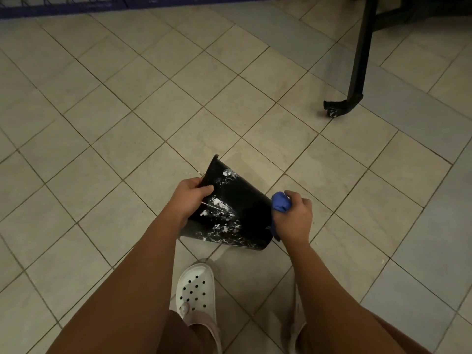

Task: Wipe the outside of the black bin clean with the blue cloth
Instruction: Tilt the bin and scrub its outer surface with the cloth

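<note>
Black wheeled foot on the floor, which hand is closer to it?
Right. The right hand, gripping the blue cloth at the base of the black bin, is below and left of the wheeled foot; the left hand, gripping the bin's rim, is farther left.

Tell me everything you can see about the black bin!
The bin is black and smooth, likely plastic, and wider at its rim than at its base. White splotches smear its side. It is tipped sideways over the floor, with its rim to the left. The left hand grips the rim. The right hand holds a bunched blue cloth against the base end.
</note>
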Available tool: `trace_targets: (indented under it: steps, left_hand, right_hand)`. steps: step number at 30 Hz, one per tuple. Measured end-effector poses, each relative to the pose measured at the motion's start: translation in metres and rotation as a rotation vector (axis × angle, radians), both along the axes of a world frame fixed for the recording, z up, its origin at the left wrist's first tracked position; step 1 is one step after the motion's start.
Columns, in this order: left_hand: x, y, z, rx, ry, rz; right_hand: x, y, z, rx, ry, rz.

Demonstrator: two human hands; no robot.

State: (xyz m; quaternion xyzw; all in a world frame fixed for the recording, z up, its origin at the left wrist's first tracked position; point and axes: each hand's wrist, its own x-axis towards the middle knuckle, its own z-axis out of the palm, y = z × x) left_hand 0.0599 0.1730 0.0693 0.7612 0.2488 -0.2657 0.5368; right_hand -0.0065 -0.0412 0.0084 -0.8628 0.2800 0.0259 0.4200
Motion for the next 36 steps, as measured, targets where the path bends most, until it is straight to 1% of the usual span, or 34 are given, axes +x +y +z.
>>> trace_targets:
  steps: [2,5,8,10,12,14,15,18,22,27,29,31,33,36]
  left_hand:
    - [0.001,0.002,0.002,-0.032,0.025,-0.007]
    - [0.0,0.002,0.002,-0.072,0.023,0.018]
    - [0.001,0.001,0.0,-0.082,0.003,0.058]
    - [0.001,0.0,0.0,-0.072,-0.012,0.045]
    - [0.002,-0.003,0.001,-0.049,-0.034,0.018]
    - [0.002,-0.004,0.0,-0.016,-0.06,-0.025]
    - [0.003,-0.005,-0.001,0.006,-0.071,-0.044]
    - [0.003,-0.009,-0.001,0.071,-0.095,-0.102]
    - [0.004,-0.013,0.0,0.144,-0.096,-0.153]
    - [0.005,-0.018,-0.001,0.22,-0.114,-0.213]
    - [0.005,-0.018,-0.002,0.212,-0.115,-0.185]
    - [0.005,-0.016,-0.004,0.205,-0.113,-0.148]
    - [0.004,-0.013,-0.005,0.211,-0.105,-0.12]
    - [0.004,-0.013,-0.004,0.209,-0.1,-0.123]
  right_hand:
    - [0.002,0.002,-0.001,0.028,-0.033,0.068]
    - [-0.009,0.008,-0.009,0.048,-0.138,0.129]
    - [-0.025,0.012,-0.018,-0.082,-0.178,0.157]
    - [-0.037,0.011,-0.025,-0.122,-0.194,0.247]
    - [-0.049,0.01,-0.034,-0.039,-0.224,0.314]
    - [-0.06,0.012,-0.038,0.046,-0.228,0.322]
    - [-0.063,0.014,-0.039,0.056,-0.238,0.325]
    - [-0.068,0.019,-0.037,0.028,-0.272,0.359]
    - [-0.07,0.038,-0.029,-0.016,-0.264,0.456]
    - [-0.04,0.062,-0.015,-0.066,-0.391,0.617]
    - [-0.031,0.059,-0.015,-0.029,-0.39,0.601]
    - [-0.033,0.055,-0.019,0.025,-0.36,0.506]
    - [-0.04,0.046,-0.027,-0.009,-0.34,0.449]
    - [-0.053,0.039,-0.034,-0.098,-0.369,0.498]
